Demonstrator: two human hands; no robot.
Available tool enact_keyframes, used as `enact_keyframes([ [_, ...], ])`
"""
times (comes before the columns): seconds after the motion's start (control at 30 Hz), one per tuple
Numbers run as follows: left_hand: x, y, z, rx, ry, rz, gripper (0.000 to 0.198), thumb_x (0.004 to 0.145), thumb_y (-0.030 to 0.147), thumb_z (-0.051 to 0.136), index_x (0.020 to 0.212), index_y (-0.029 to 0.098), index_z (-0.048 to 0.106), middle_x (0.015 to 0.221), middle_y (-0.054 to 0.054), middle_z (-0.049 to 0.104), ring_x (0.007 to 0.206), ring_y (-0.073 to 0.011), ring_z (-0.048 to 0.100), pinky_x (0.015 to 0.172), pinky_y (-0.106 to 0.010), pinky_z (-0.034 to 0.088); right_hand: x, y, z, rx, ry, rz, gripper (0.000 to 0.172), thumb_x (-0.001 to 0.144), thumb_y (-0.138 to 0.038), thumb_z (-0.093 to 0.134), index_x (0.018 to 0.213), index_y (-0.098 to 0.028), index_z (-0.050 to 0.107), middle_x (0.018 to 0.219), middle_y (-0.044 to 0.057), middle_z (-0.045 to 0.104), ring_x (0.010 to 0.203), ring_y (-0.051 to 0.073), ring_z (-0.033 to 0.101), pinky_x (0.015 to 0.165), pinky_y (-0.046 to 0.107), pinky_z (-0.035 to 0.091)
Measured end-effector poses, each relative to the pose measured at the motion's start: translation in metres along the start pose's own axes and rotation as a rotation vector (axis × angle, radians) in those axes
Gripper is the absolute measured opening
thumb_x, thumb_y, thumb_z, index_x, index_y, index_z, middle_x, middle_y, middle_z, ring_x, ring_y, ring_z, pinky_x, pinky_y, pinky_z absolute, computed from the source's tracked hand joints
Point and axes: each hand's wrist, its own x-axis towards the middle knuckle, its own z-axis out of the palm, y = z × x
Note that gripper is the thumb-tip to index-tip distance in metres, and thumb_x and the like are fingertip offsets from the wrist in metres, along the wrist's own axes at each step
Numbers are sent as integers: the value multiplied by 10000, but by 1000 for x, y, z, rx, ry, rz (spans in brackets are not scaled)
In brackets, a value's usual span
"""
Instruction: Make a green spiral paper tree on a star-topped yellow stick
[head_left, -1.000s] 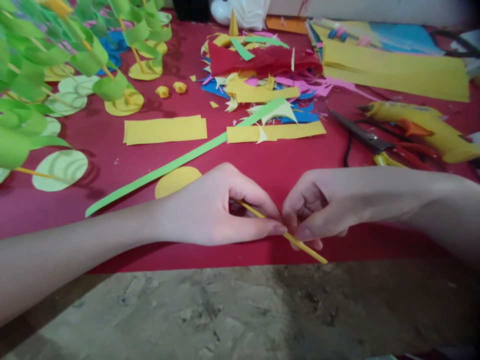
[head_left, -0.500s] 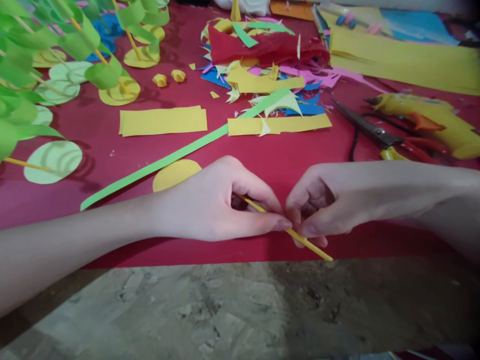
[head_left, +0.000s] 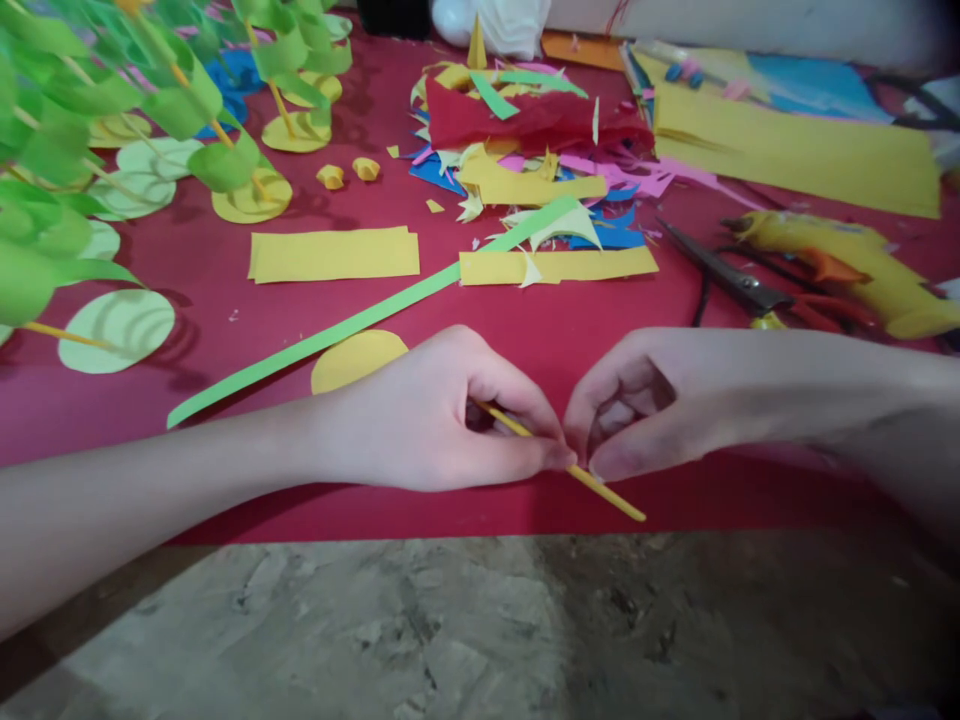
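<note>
A thin yellow stick [head_left: 613,496], perhaps rolled paper, slants down to the right near the front edge of the red surface. My left hand [head_left: 450,415] pinches it between thumb and fingers, and its upper end runs back into the palm. Right beside those fingertips, my right hand [head_left: 652,400] is closed with thumb and fingertips at the stick; its other fingers are curled. Partly behind my left wrist lies a yellow paper disc [head_left: 360,360]. A long green paper strip [head_left: 322,333] stretches diagonally behind it.
Green curled-paper plants on round bases [head_left: 116,330] crowd the left. Yellow paper strips [head_left: 337,254] and a heap of paper scraps [head_left: 525,180] lie beyond my hands. To the right are scissors [head_left: 739,280], a yellow glue gun [head_left: 847,260] and yellow sheets [head_left: 795,150].
My right fingertips have shifted slightly left, closer to my left hand. The stick's lower end sits a little further left. The whole view has shifted slightly.
</note>
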Motion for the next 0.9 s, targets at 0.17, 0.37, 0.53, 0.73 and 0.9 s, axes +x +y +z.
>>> enact_keyframes([
  [0.17, -1, 0, 1, -46, -36, -41, 181, 806, 220, 547, 762, 115, 688, 611, -7, 629, 517, -93, 535, 489, -179, 411, -6, -1, -8, 52, 107, -66, 184, 766, -367, 574, 811, -223, 679, 680, -12, 583, 552, 76, 460, 432, 162, 317],
  [0.37, 0, 0, 0, -46, -57, -48, 213, 824, 248, 511, 776, 128, 680, 601, -1, 592, 525, -90, 506, 501, -187, 383, -10, 1, -17, 264, 257, -188, 236, 824, -364, 518, 789, -177, 658, 609, -14, 515, 497, 57, 382, 413, 159, 270],
  [0.53, 0, 0, -1, -72, -82, -47, 218, 824, 245, 489, 755, 132, 662, 566, 7, 536, 498, -87, 447, 453, -193, 330, -15, -1, -22, 367, 209, -230, 331, 869, -342, 453, 651, -143, 603, 504, -38, 367, 456, 60, 267, 418, 200, 199],
  [0.73, -2, 0, 0, -61, -81, -35, 236, 838, 248, 475, 755, 129, 661, 578, 0, 549, 512, -92, 461, 466, -201, 337, -15, -1, -22, 488, 172, -241, 279, 840, -265, 501, 592, -140, 526, 523, -42, 344, 460, 58, 255, 413, 204, 164],
  [0.9, 0, -1, -1, -66, -93, -33, 240, 840, 255, 476, 772, 121, 663, 606, -10, 575, 539, -99, 496, 488, -203, 358, -18, -2, -20, 544, 151, -275, 191, 808, -221, 529, 638, -136, 549, 547, -39, 363, 467, 50, 258, 402, 178, 170],
])
